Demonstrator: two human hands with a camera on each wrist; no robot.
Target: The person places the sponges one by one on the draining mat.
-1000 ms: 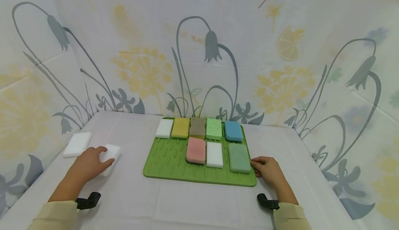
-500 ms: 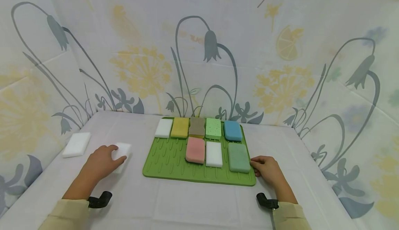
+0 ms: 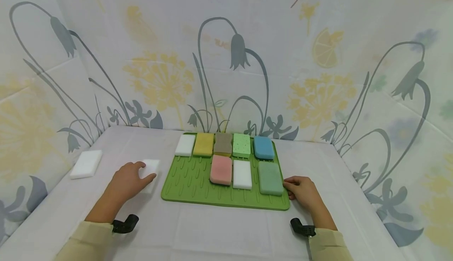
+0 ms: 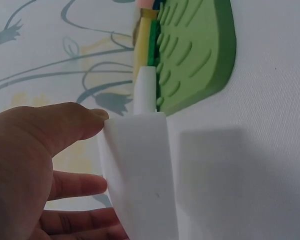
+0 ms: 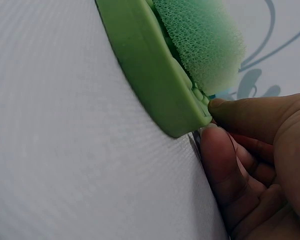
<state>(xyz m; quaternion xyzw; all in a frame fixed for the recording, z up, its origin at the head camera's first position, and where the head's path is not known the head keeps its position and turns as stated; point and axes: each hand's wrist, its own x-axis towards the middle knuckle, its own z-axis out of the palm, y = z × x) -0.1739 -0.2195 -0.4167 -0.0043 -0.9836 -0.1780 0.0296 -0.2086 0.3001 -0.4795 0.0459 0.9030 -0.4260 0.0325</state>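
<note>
Between its thumb and fingers, my left hand (image 3: pixel 128 180) grips a white sponge block (image 3: pixel 152 166), left of the green mat (image 3: pixel 187 188). In the left wrist view the sponge (image 4: pixel 142 170) casts a shadow on the tablecloth beside it and appears raised. At the mat's right edge, my right hand (image 3: pixel 302 190) pinches the rim with thumb and finger. A pale green sponge (image 3: pixel 270 178) lies just inside that edge. Along the mat's back stand a white (image 3: pixel 185 146), a yellow (image 3: pixel 203 145), a brown (image 3: pixel 223 144), a speckled green (image 3: pixel 242 146) and a blue sponge (image 3: pixel 264 147).
A pink sponge (image 3: pixel 221 170) and another white one (image 3: pixel 242 174) occupy the mat's front row, whose left part shows bare ridges. At the table's far left lies one more white block (image 3: pixel 86 164). A flower-printed cloth (image 3: pixel 226 64) rises behind and at both sides.
My left hand has carried the white sponge rightward, closer to the mat. The right hand keeps its place at the mat's edge. The view has shifted slightly.
</note>
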